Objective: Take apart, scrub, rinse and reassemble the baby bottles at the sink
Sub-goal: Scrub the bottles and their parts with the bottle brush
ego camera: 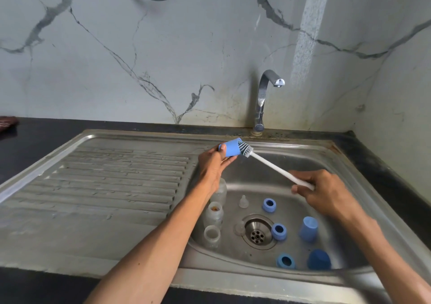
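Observation:
My left hand (213,164) grips a blue bottle cap (231,147) above the sink's back left corner, its opening turned right. My right hand (324,190) holds the white handle of a bottle brush (275,169), whose grey bristle head sits in the cap's mouth. In the steel sink basin (331,170) lie three clear bottles (213,215) at the left, partly hidden by my left forearm, two clear teats (243,201), three blue collar rings (269,205), and two more blue caps (308,228).
A chrome tap (264,100) stands behind the basin with no water running. The ribbed steel draining board (105,187) stretches to the left. The drain (257,233) lies mid-basin. A dark cloth (8,122) lies on the black counter at far left.

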`<state>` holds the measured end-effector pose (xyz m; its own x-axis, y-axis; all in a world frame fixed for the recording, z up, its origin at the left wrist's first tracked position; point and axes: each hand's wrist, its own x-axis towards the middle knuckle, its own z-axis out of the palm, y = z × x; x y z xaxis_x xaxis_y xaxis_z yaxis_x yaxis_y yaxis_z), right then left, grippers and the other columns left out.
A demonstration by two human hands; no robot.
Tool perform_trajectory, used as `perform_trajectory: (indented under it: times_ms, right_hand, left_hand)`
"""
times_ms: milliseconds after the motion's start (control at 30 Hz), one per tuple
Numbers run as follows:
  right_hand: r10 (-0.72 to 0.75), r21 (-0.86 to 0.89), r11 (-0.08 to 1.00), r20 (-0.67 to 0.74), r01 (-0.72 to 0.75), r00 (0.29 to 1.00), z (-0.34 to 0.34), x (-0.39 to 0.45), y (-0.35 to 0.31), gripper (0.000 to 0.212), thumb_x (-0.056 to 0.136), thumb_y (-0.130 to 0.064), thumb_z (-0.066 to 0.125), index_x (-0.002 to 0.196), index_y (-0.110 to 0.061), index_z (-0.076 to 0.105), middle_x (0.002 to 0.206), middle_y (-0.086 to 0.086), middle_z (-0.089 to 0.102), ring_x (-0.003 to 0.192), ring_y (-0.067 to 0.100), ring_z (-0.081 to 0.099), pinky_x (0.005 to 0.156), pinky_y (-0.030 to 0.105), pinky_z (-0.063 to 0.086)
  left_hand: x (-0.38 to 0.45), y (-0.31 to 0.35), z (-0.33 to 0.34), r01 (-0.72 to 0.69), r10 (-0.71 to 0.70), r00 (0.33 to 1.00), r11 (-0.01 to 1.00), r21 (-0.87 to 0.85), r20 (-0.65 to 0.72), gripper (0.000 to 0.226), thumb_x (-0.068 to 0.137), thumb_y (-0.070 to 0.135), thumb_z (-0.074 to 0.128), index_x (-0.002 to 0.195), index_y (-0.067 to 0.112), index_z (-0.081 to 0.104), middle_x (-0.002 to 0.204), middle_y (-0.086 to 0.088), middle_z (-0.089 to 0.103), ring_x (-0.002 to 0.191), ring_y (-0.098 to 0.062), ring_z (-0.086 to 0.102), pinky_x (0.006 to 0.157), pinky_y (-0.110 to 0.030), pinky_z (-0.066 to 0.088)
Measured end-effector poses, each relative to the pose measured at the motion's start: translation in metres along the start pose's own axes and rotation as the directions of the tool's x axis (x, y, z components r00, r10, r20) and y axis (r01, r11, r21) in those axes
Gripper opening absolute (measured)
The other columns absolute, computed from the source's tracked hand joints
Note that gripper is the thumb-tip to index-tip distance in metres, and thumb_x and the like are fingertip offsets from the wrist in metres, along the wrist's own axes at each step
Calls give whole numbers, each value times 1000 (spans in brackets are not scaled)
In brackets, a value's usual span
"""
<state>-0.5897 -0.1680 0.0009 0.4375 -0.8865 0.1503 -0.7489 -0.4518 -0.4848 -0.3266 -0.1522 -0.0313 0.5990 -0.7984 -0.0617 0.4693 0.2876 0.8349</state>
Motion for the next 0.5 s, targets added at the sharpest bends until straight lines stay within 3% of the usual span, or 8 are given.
perform_trajectory:
  times_ms: [100,167,267,400,500]
  right_hand:
    - [29,-37,999,-77,-32,997,-1,-2,2,33,91,-33,70,123,-39,67,95,-6,72,74,12,62,72,31,52]
    - [-17,25,1000,27,16,1000,2,-1,1,24,94,-32,65,118,-31,71,77,-12,71,66,9,62,67,27,52]
    - [-55,216,976,184,15,981,3,1,-2,19,101,-29,53,110,-30,71,60,-2,68,48,6,46,50,22,40]
    - [14,456,875,313,-164,950,-6,1,0,26,104,-25,47,108,-21,72,57,3,55,43,11,32,38,21,26]
    - [31,420,893,310,-166,950,-12,0,3,24,103,-24,50,109,-21,73,62,4,60,42,10,39,39,21,34]
  left_hand:
    - [-4,-6,1,-56,52,998,993,103,45,19,96,-4,57,113,-7,65,99,-16,68,98,-30,67,77,-29,61]
    - [-5,-12,1,-185,165,981,954,238,101,25,93,-9,58,113,4,68,103,-15,69,97,-25,68,79,-26,60]
    - [1,-12,-4,-384,358,923,829,406,141,38,85,-11,64,108,19,70,101,-5,72,86,-10,68,80,-25,57]
    - [0,-5,-8,-533,457,845,684,497,277,39,79,-16,66,108,11,68,105,0,71,88,4,67,81,-18,53]
    - [-1,-2,-9,-546,417,838,645,535,352,39,78,-18,66,109,4,68,105,-1,69,86,6,65,79,-15,52]
